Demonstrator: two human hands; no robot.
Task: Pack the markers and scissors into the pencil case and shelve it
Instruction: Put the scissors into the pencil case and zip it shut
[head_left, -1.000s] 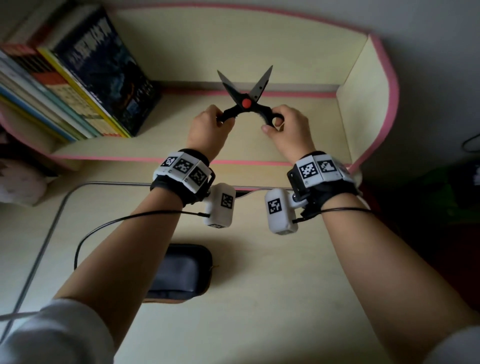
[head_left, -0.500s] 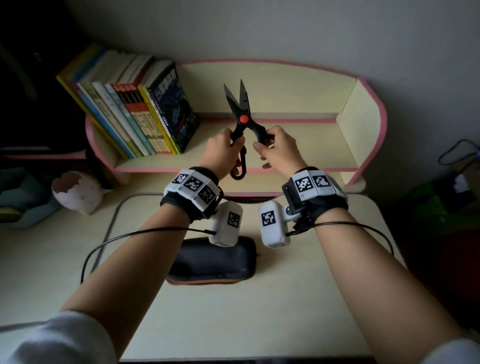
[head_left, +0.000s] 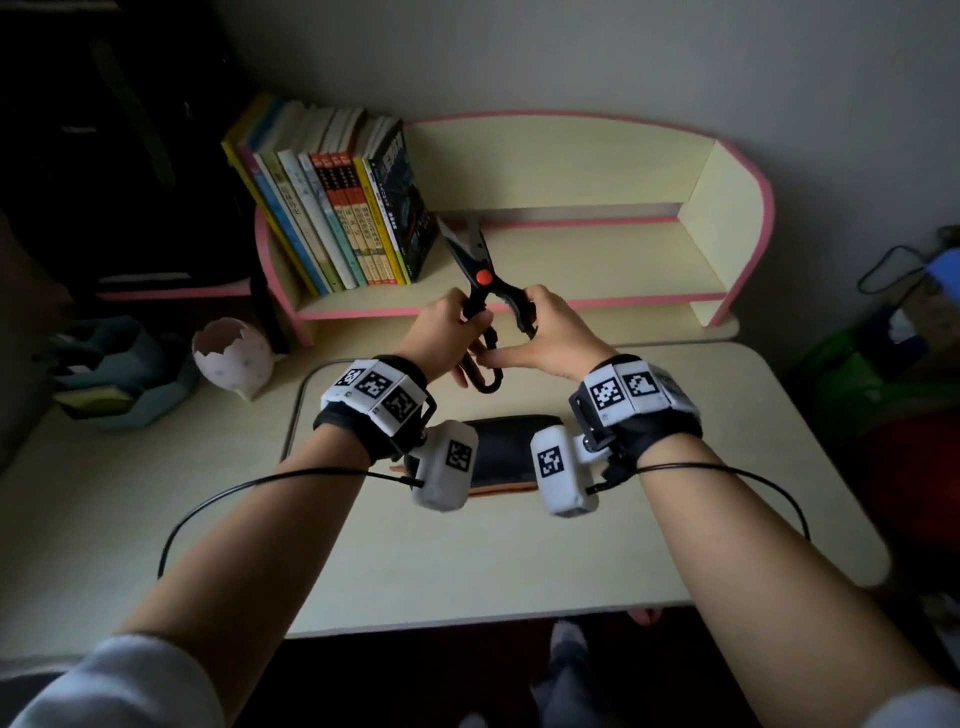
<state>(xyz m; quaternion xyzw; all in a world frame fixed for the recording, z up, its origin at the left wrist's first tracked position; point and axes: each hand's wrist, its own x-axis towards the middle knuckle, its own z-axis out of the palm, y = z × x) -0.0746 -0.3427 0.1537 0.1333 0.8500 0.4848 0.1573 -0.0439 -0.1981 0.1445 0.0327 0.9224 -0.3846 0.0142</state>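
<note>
Both hands hold the scissors (head_left: 480, 291) up in the air above the counter (head_left: 519, 545), in front of the pink-edged shelf (head_left: 571, 270). The left hand (head_left: 441, 338) is curled around the left handle loop, its fingers wrapped over the black grip. The right hand (head_left: 550, 338) pinches the right handle, with the thumb stretched leftward under the scissors toward the lower loop. The blades point up and away from the person, nearly pressed together, with the red pivot just above the two hands. The blade tips lie close to the row of books (head_left: 332, 208) that stands at the left end of the shelf.

The pencil case (head_left: 498, 447), dark with an orange lower edge, lies flat on the counter below the hands and nearer the person, partly hidden by the white marker blocks on both wristbands. It is well apart from the scissors. Whether its zipper is open cannot be told. An eggshell-shaped holder (head_left: 231, 358) sits on the counter to the left, near the shelf's left end.
</note>
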